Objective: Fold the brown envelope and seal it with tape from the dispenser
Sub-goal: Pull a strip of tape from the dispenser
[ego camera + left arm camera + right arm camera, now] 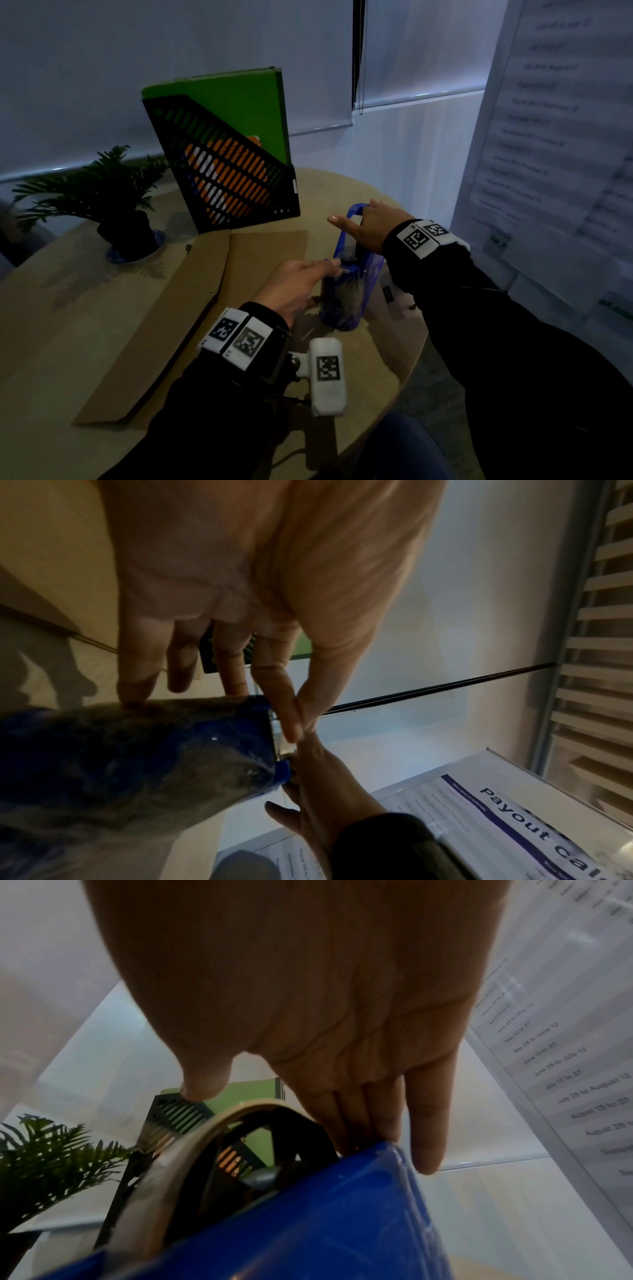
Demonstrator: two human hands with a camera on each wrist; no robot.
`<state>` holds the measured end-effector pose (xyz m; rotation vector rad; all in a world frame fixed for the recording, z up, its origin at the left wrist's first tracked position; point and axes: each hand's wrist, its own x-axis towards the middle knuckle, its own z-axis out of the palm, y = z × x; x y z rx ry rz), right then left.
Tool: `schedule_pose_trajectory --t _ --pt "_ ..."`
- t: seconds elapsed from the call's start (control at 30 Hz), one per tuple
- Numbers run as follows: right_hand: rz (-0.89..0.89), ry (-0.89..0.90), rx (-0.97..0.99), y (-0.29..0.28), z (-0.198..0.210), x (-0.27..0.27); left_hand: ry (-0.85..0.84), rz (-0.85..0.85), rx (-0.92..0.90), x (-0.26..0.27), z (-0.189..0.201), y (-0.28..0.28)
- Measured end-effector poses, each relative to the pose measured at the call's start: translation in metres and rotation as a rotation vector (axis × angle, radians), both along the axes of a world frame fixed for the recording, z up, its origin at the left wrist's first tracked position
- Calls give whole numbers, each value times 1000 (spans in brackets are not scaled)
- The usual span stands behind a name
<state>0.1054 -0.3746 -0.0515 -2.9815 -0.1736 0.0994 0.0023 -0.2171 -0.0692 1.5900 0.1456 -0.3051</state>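
Observation:
The brown envelope (191, 308) lies flat on the round table, with one long crease showing down its length. To its right stands the blue tape dispenser (346, 301). My left hand (329, 265) reaches its near end, where thumb and forefinger pinch the tape end (284, 739) at the serrated cutter. The other left fingers touch the dispenser (154, 750) body. My right hand (363, 222) rests on the far top of the dispenser (325, 1218), fingers (387, 1118) straight and thumb spread. The tape roll (164, 1158) shows inside it.
A black slotted file holder (236, 178) with a green folder stands behind the envelope. A small potted plant (113, 205) sits at the back left. The table's edge (411, 342) curves just right of the dispenser. A printed poster (548, 137) hangs on the right.

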Motion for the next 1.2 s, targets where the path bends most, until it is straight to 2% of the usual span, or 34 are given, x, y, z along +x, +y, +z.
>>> schedule_pose_trajectory --t 0.53,0.77,1.2 --pt "10 6 -5 -1 0 1 -22 46 25 -6 -8 -2" --pt "15 9 -16 -2 1 1 -42 24 7 -10 -4 -4" --pt "12 -15 0 -1 -3 1 -124 -3 81 -9 -12 -1"
